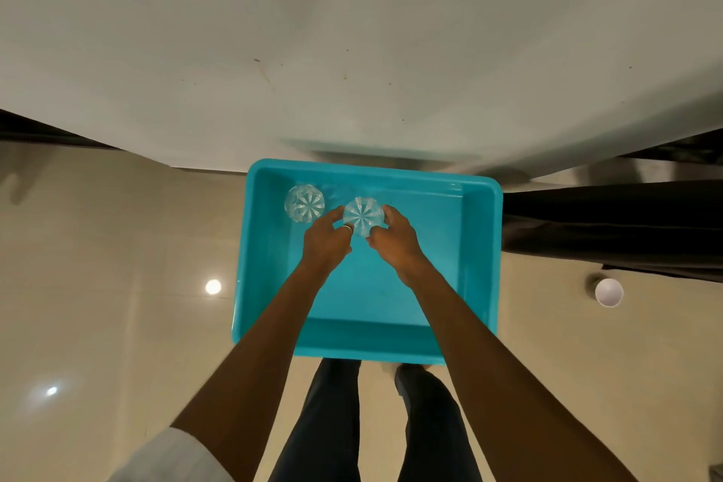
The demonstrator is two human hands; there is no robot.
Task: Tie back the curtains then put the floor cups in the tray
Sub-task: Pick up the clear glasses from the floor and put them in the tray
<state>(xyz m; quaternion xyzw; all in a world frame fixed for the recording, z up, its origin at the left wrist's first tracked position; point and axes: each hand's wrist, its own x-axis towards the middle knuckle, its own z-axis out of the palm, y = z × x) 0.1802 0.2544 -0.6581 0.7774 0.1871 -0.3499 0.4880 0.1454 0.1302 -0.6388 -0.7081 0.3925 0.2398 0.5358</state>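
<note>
A teal plastic tray [479, 246] stands on the floor against the wall. Inside it, at the far left, a clear faceted glass cup [304, 203] stands by itself. A second clear glass cup [363, 215] is just right of it, over the tray's floor. My left hand [326, 243] holds this second cup from the left with curled fingers and my right hand [395, 237] grips it from the right. A white paper cup [608, 292] stands on the floor to the right of the tray. Dark curtain fabric [610, 223] hangs at the right.
The pale wall [352, 51] rises directly behind the tray. Glossy beige floor tiles [117, 286] spread to the left and right. My legs [375, 423] stand just in front of the tray's near edge. More dark curtain [35, 129] shows at the far left.
</note>
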